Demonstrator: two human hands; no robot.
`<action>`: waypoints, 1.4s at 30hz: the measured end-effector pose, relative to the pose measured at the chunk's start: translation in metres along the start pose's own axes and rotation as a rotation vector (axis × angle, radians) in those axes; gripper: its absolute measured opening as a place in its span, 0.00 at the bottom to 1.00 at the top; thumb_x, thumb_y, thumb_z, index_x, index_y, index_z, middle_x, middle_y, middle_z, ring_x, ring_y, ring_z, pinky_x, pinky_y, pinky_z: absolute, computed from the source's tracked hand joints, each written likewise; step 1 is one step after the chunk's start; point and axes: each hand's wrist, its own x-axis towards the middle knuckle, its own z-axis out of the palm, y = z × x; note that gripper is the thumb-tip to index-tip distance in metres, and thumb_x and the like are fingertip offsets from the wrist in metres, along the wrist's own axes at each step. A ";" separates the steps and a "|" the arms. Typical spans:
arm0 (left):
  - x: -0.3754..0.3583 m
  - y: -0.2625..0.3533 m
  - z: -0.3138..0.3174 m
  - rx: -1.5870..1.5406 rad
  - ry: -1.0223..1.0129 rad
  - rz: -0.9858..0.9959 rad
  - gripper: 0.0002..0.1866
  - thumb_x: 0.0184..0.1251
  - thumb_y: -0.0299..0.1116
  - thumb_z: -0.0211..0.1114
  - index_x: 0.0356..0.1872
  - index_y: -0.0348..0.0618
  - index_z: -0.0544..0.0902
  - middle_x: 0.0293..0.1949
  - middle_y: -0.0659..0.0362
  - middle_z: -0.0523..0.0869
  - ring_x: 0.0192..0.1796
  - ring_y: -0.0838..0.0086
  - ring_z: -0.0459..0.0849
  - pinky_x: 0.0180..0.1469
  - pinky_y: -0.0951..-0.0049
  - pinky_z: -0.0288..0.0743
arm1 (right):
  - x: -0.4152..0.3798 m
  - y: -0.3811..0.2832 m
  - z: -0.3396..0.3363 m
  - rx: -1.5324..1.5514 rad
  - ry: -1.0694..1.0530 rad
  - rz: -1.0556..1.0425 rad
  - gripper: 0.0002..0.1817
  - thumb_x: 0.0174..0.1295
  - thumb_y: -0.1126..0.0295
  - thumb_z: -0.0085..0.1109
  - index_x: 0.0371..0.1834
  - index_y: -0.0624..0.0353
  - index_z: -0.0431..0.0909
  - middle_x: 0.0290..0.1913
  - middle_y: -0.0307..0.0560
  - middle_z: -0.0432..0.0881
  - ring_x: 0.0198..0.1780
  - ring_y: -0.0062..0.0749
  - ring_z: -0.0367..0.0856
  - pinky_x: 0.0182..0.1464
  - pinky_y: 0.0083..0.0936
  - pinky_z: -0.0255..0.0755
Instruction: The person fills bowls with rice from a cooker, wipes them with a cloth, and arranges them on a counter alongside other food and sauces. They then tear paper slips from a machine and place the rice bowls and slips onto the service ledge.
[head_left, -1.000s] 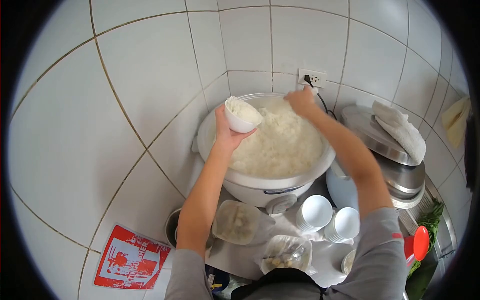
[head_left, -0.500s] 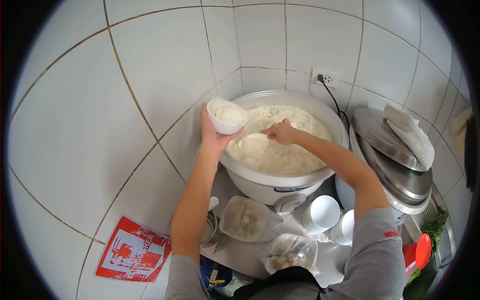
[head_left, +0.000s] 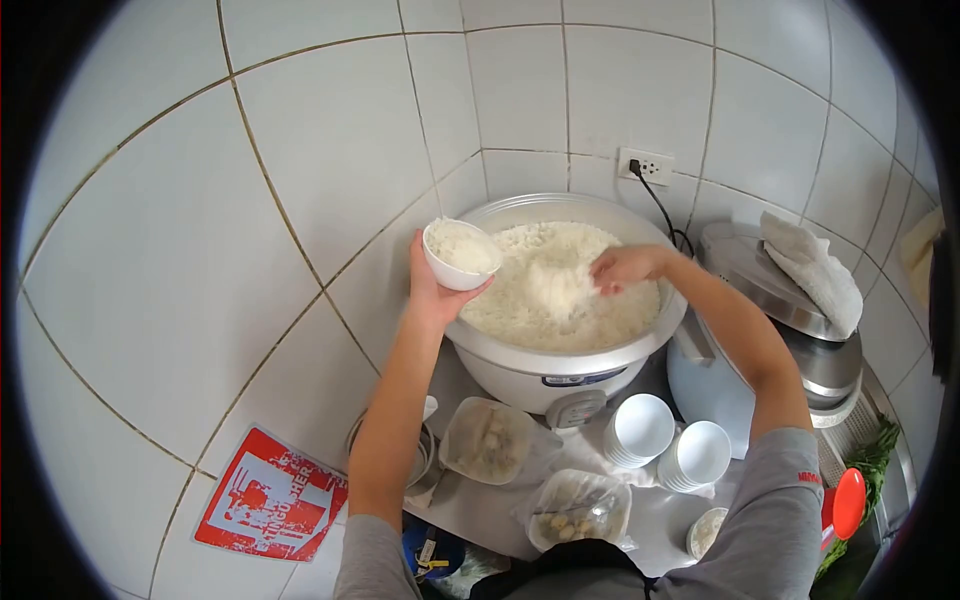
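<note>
My left hand grips a white bowl heaped with cooked rice, tilted at the left rim of a large rice cooker. My right hand is closed over the right side of the cooker, smeared by motion. A white rice scoop extends from it, blurred and hard to tell from the rice around it. Loose white rice fills the cooker.
Stacked white bowls and a plastic container stand before the cooker. A bagged container lies nearer me. At right are metal lids with a cloth. A power cord runs to the wall outlet.
My right hand has moved right and slightly back across the rice with the scoop. The bowl in my left hand stays by the rim. The view has shifted slightly.
</note>
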 end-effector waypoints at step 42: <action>0.062 -0.070 0.033 -0.102 -0.167 -0.040 0.31 0.63 0.58 0.35 0.61 0.50 0.60 0.61 0.53 0.63 0.62 0.53 0.63 0.59 0.41 0.58 | -0.037 -0.100 0.020 -0.996 0.881 -0.366 0.16 0.58 0.71 0.50 0.50 0.50 0.76 0.30 0.51 0.78 0.32 0.46 0.78 0.36 0.37 0.70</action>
